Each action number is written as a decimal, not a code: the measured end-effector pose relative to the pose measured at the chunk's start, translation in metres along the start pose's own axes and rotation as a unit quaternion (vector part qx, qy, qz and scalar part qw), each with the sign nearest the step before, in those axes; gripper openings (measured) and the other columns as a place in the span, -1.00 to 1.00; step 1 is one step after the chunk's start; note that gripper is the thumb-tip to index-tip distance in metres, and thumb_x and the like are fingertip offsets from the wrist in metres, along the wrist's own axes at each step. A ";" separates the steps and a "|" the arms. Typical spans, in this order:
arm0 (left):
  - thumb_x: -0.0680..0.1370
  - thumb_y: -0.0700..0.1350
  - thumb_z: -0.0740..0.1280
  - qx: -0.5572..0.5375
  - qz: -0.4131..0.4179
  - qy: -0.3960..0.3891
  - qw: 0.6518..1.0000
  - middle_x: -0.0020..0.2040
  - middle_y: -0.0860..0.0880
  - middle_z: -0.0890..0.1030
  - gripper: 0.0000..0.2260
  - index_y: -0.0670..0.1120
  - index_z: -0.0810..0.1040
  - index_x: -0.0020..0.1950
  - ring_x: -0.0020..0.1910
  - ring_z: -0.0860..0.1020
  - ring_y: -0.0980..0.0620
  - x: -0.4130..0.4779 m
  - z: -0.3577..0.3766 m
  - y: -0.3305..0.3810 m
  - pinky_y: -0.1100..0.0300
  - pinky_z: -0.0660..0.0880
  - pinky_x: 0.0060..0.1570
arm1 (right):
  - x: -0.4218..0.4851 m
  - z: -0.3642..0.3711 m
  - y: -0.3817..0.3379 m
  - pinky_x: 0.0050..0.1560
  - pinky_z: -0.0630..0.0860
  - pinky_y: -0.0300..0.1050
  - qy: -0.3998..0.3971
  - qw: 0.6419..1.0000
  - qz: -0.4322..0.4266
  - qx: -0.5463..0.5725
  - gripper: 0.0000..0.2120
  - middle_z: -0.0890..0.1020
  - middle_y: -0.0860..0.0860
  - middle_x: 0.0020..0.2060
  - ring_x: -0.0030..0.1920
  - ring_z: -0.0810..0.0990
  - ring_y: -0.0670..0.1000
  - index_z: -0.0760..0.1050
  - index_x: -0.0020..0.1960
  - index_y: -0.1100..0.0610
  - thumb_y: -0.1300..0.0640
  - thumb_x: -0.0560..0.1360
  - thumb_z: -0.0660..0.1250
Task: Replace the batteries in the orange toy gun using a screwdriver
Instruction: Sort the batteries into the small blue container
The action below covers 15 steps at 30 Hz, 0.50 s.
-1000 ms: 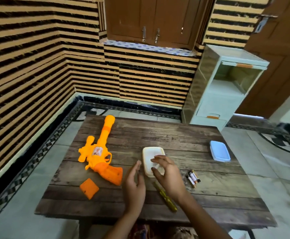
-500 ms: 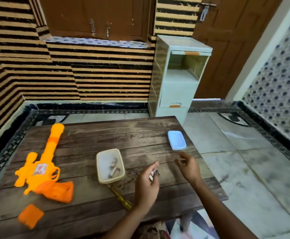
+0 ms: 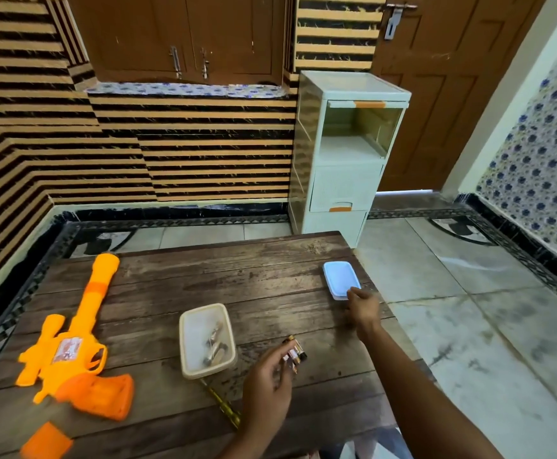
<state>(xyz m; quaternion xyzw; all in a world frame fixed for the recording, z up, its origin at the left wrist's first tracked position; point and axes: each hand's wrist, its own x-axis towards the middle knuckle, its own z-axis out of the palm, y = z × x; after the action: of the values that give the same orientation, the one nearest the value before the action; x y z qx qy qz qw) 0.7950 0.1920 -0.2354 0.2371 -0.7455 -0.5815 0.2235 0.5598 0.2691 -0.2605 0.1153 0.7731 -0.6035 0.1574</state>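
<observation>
The orange toy gun (image 3: 71, 352) lies on its side at the left of the wooden table (image 3: 237, 270). Its orange battery cover (image 3: 46, 440) lies loose near the front left edge. A white open tub (image 3: 207, 339) in the middle holds small dark pieces. My left hand (image 3: 267, 385) pinches a few batteries (image 3: 294, 352) at its fingertips just right of the tub. The yellow screwdriver (image 3: 225, 407) lies by the front edge, partly under that hand. My right hand (image 3: 361, 306) is blurred, with its fingertips at the near edge of the blue lid (image 3: 340, 281), which lies flat.
A pale plastic drawer cabinet (image 3: 346, 167) stands on the tiled floor behind the table's far right corner. Striped walls run along the left and back, and a brown door (image 3: 453, 94) is at the back right. The table's right edge is close to my right hand.
The view swung right. My left hand went from the tub to the batteries and closed its fingers on them. My right hand reached away to the blue lid.
</observation>
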 end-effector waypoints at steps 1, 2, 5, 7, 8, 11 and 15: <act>0.47 -0.16 0.27 0.004 0.004 0.001 1.000 0.12 0.39 0.53 -0.53 0.50 0.47 0.03 0.12 0.55 0.22 0.000 -0.001 -0.001 0.03 0.54 0.12 | -0.003 -0.003 -0.001 0.03 0.48 0.02 0.040 0.999 -0.010 -0.004 -0.73 0.54 0.13 -0.11 -0.11 0.52 0.11 0.53 0.14 0.30 0.16 0.51 0.30; 0.49 -0.19 0.28 0.012 0.008 0.004 1.000 0.12 0.39 0.52 -0.50 0.49 0.47 0.03 0.12 0.55 0.23 0.001 -0.001 -0.002 0.06 0.53 0.14 | -0.010 -0.008 -0.003 0.08 0.48 0.03 0.077 0.997 -0.015 -0.007 -0.74 0.56 0.13 -0.13 -0.07 0.54 0.13 0.56 0.06 0.31 0.14 0.48 0.35; 0.45 -0.14 0.25 0.038 0.043 0.007 0.998 0.16 0.40 0.49 -0.53 0.49 0.46 0.05 0.12 0.53 0.26 -0.001 -0.001 -0.001 0.20 0.49 0.16 | -0.032 -0.028 -0.004 -0.03 0.43 -0.07 0.115 0.993 -0.028 -0.022 -0.80 0.60 0.13 -0.18 -0.09 0.56 0.13 0.55 -0.10 0.27 0.13 0.42 0.42; 0.44 -0.11 0.24 0.052 0.067 0.007 0.996 0.15 0.42 0.48 -0.57 0.47 0.47 0.06 0.10 0.53 0.29 -0.001 0.001 0.001 0.31 0.46 0.12 | -0.041 -0.042 0.001 -0.08 0.39 -0.11 0.104 0.994 -0.037 -0.027 -0.89 0.58 0.14 -0.21 -0.15 0.53 0.13 0.48 -0.22 0.21 0.21 0.40 0.40; 0.45 -0.07 0.23 0.060 0.077 0.000 0.995 0.14 0.42 0.49 -0.62 0.43 0.49 0.08 0.10 0.52 0.31 -0.001 0.002 0.001 0.33 0.45 0.12 | -0.047 -0.048 0.003 -0.10 0.37 -0.13 0.101 0.993 -0.048 -0.027 -0.85 0.55 0.13 -0.25 -0.19 0.50 0.13 0.42 -0.29 0.18 0.25 0.40 0.37; 0.48 -0.03 0.16 0.101 0.107 -0.036 0.988 0.17 0.39 0.48 -0.67 0.17 0.54 0.19 0.20 0.43 0.36 -0.005 0.006 0.001 0.38 0.37 0.22 | -0.066 -0.070 0.017 -0.18 0.30 -0.11 0.092 0.992 -0.078 -0.030 -0.75 0.46 0.11 -0.33 -0.26 0.40 0.09 0.30 -0.35 0.12 0.31 0.41 0.30; 0.51 -0.11 0.17 0.169 0.143 -0.102 0.970 0.30 0.20 0.43 -0.64 0.01 0.49 0.30 0.29 0.36 0.30 -0.010 0.009 0.004 0.34 0.35 0.28 | -0.089 -0.096 0.044 -0.24 0.23 -0.08 0.069 0.991 -0.104 -0.040 -0.71 0.32 0.03 -0.44 -0.35 0.28 0.02 0.25 -0.36 0.14 0.39 0.42 0.24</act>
<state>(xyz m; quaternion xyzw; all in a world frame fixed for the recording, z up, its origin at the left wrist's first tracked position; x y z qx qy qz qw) 0.7971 0.2058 -0.2340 0.1013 -0.8782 -0.4298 0.1838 0.6486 0.3746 -0.2446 0.0690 0.8135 -0.5757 0.0445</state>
